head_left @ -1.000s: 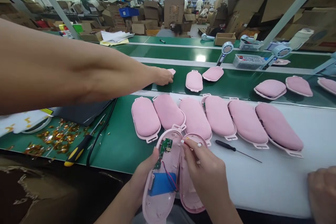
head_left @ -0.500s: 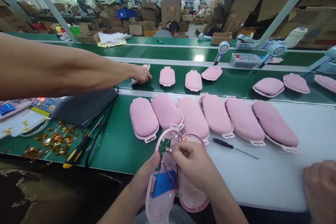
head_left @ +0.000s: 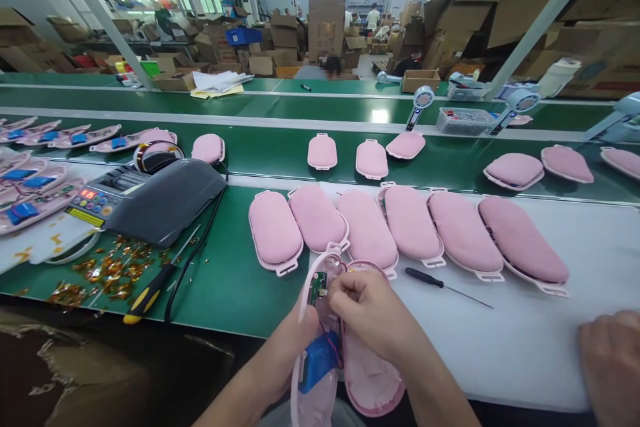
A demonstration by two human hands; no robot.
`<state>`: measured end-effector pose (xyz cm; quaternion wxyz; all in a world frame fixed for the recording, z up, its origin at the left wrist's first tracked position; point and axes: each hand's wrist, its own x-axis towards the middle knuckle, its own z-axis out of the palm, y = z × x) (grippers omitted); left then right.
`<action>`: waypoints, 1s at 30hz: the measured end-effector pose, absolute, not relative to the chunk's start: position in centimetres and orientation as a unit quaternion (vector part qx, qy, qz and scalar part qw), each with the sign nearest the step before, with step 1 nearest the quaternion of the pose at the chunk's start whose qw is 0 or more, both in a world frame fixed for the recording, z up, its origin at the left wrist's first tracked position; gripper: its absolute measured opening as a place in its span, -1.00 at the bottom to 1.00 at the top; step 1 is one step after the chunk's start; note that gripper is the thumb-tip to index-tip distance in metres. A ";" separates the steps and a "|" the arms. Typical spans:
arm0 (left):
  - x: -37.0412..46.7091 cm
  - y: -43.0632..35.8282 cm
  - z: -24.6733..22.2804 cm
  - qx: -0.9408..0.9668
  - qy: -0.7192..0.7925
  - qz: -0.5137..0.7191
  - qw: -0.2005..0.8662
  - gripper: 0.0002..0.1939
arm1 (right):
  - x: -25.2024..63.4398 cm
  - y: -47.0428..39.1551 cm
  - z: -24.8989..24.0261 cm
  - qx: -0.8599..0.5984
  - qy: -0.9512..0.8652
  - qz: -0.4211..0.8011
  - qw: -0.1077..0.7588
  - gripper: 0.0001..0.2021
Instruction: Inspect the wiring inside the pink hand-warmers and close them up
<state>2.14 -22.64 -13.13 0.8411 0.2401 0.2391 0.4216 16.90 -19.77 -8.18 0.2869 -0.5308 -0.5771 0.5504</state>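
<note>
Pink casing [head_left: 374, 377], opened into two halves, lies at the grip itself: the left hand [head_left: 290, 337] clasps the left half, thumb over its side, while the other half slants beneath the right hand [head_left: 373, 310]. Fingertips of the right hand are drawn together in a pinch just beside the green circuit board [head_left: 317, 285]; what they pinch, if anything, is hidden. Just below that pinch, inside the left half, sit a blue block [head_left: 320, 361] and a thin wire [head_left: 331, 341].

Directly beyond the hands runs a row of six padded pink cases [head_left: 275, 228], closely set. Right of the grip, on a white mat [head_left: 505, 347], lies a small black screwdriver [head_left: 425, 277]; farther right, at the edge of view, is another person's hand [head_left: 611, 360]. Left of the grip are a black-and-yellow screwdriver [head_left: 150, 293], scattered amber scraps [head_left: 113, 270] and, farther off, a grey machine [head_left: 167, 200].
</note>
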 end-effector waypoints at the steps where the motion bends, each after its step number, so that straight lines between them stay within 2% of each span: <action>1: 2.2 -22.6 -13.1 0.242 0.243 0.420 0.840 -0.34 | 16.9 -19.8 -8.2 -0.530 -0.587 0.544 0.280 -0.84; 6: 2.6 -22.5 -12.6 0.211 0.247 0.441 0.837 -0.38 | 17.0 -20.4 -7.8 -0.569 -0.651 0.419 0.277 -0.73; 8: 2.8 -22.4 -12.7 0.204 0.225 0.442 0.844 -0.39 | 17.3 -20.8 -7.6 -0.604 -0.643 0.341 0.324 -0.75; 10: 3.0 -22.0 -13.2 0.205 0.204 0.435 0.853 -0.36 | 17.5 -20.8 -7.6 -0.620 -0.628 0.274 0.383 -0.86; 13: 3.5 -20.4 -14.3 0.215 0.201 0.457 0.840 -0.29 | 17.9 -20.3 -8.2 -0.598 -0.647 0.216 0.422 -0.85; 17: 3.9 -18.8 -14.7 0.222 0.211 0.488 0.817 -0.41 | 18.6 -19.6 -8.6 -0.543 -0.680 0.276 0.408 -0.83; 23: 3.0 -21.5 -12.8 0.194 0.220 0.468 0.834 -0.52 | 19.8 -20.1 -7.4 -0.436 -0.758 0.369 0.315 -0.67; 30: 2.9 -22.1 -11.1 0.184 0.280 0.431 0.838 -0.49 | 18.9 -19.8 -7.7 -0.486 -0.723 0.387 0.302 -0.82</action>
